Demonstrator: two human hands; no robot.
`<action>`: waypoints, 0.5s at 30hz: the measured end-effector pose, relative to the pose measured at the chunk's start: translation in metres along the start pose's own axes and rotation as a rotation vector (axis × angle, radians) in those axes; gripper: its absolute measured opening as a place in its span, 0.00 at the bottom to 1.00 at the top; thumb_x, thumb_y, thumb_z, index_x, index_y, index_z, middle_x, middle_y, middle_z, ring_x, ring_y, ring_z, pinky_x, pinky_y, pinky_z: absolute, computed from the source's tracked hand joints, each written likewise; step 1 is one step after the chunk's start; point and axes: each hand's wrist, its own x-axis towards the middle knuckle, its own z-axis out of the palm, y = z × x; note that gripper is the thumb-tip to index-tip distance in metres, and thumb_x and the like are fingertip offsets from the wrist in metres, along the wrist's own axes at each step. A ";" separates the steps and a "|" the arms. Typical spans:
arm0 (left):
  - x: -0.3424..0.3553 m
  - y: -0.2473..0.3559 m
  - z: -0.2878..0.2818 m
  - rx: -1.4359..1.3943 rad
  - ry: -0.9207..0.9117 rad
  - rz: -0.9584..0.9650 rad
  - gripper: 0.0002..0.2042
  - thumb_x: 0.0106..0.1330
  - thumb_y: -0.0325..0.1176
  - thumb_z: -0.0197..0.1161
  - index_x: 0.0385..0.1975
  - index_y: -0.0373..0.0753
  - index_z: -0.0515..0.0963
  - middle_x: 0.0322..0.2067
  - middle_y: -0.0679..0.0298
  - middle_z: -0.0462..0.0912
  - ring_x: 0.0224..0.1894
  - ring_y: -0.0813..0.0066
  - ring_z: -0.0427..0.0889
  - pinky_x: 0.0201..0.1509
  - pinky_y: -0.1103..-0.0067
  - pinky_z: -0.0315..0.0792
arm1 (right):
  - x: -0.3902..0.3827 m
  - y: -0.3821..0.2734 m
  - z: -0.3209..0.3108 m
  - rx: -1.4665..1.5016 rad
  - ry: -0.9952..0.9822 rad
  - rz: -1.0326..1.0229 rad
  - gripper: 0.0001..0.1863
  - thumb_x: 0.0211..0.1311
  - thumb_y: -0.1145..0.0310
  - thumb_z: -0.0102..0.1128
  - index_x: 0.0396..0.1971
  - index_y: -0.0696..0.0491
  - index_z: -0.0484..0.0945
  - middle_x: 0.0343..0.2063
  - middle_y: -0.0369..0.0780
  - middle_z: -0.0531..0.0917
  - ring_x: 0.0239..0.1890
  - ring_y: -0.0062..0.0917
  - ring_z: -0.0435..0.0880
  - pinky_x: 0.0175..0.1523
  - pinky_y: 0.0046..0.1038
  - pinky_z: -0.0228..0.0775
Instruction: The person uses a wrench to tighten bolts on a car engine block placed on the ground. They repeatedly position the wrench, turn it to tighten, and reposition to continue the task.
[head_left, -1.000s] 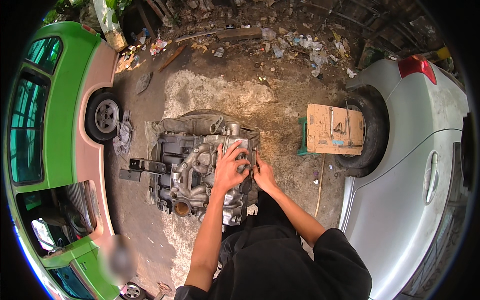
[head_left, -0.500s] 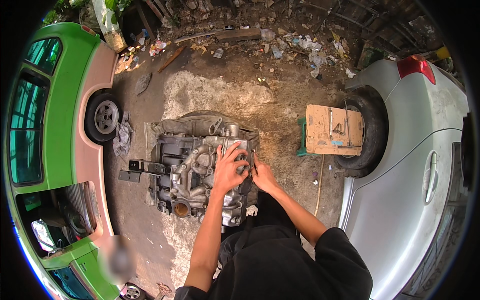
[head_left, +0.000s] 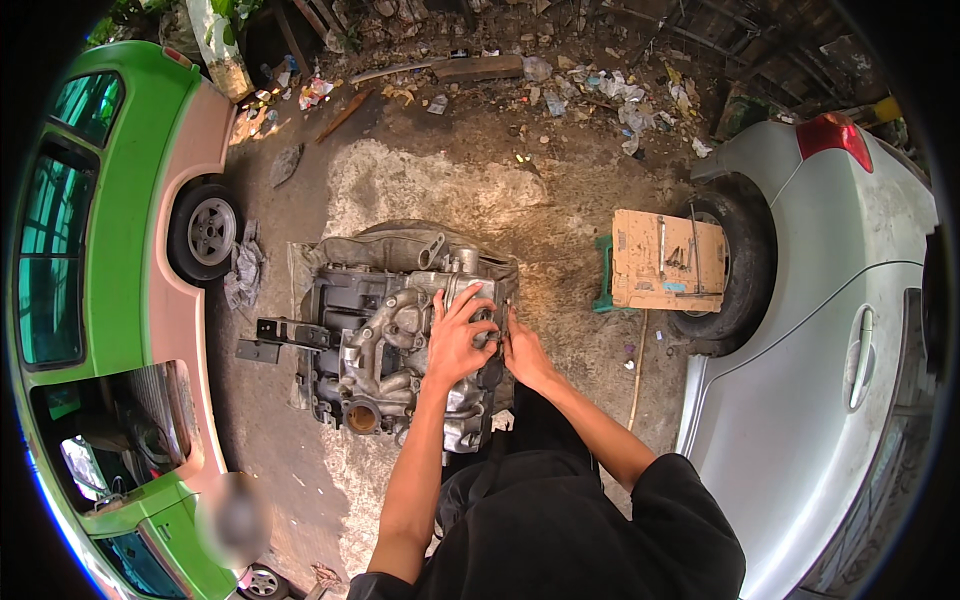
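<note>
Nothing moved: hands (head_left: 490, 340) stay on engine (head_left: 400, 340), upright.

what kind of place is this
Most likely an outdoor car repair yard. An engine block sits on bare dirt under both hands, between a green car and a silver car, with litter behind.

To the right of my right hand (head_left: 524, 352), well apart from it, I see a flattened brown cardboard box (head_left: 668, 260) lying on a green stool beside the silver car's wheel, a few thin metal tools resting on it. I see no labels, signs or screens.
</note>
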 end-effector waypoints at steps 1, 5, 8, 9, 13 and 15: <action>0.000 0.000 0.000 0.003 0.000 0.002 0.08 0.44 0.32 0.72 0.27 0.49 0.91 0.53 0.75 0.83 0.76 0.68 0.66 0.82 0.42 0.43 | 0.000 0.001 0.000 -0.024 -0.010 -0.004 0.37 0.72 0.79 0.52 0.76 0.72 0.50 0.47 0.65 0.80 0.46 0.58 0.84 0.50 0.47 0.77; 0.000 0.000 0.000 0.015 -0.004 0.002 0.08 0.44 0.32 0.72 0.27 0.49 0.91 0.53 0.75 0.83 0.75 0.67 0.67 0.81 0.42 0.43 | 0.001 0.005 0.000 -0.080 -0.031 -0.051 0.39 0.73 0.78 0.50 0.77 0.72 0.44 0.47 0.66 0.79 0.45 0.57 0.84 0.50 0.47 0.78; 0.000 0.000 0.000 0.001 -0.001 0.001 0.08 0.44 0.32 0.72 0.27 0.49 0.91 0.53 0.75 0.83 0.75 0.67 0.67 0.81 0.42 0.43 | -0.001 0.007 0.002 -0.157 -0.072 -0.024 0.40 0.73 0.77 0.49 0.77 0.72 0.41 0.50 0.66 0.78 0.45 0.57 0.84 0.50 0.47 0.79; 0.000 0.000 0.000 -0.007 0.007 0.006 0.08 0.44 0.32 0.72 0.26 0.49 0.91 0.52 0.75 0.83 0.75 0.67 0.67 0.81 0.42 0.43 | -0.001 0.008 0.002 -0.182 -0.086 -0.005 0.40 0.73 0.77 0.49 0.77 0.72 0.41 0.51 0.66 0.77 0.46 0.57 0.84 0.50 0.47 0.79; 0.000 0.000 -0.001 -0.004 0.005 -0.001 0.08 0.45 0.32 0.72 0.26 0.49 0.91 0.52 0.75 0.83 0.75 0.68 0.67 0.82 0.43 0.43 | 0.002 0.013 0.007 -0.138 -0.068 -0.028 0.41 0.73 0.78 0.50 0.78 0.71 0.40 0.53 0.65 0.76 0.47 0.57 0.84 0.52 0.46 0.79; 0.000 0.001 0.000 -0.011 0.006 -0.002 0.07 0.45 0.32 0.73 0.26 0.49 0.91 0.52 0.75 0.83 0.76 0.68 0.67 0.82 0.43 0.43 | 0.002 0.017 0.008 -0.109 -0.036 -0.057 0.41 0.73 0.78 0.49 0.78 0.71 0.40 0.53 0.65 0.77 0.47 0.57 0.83 0.52 0.46 0.79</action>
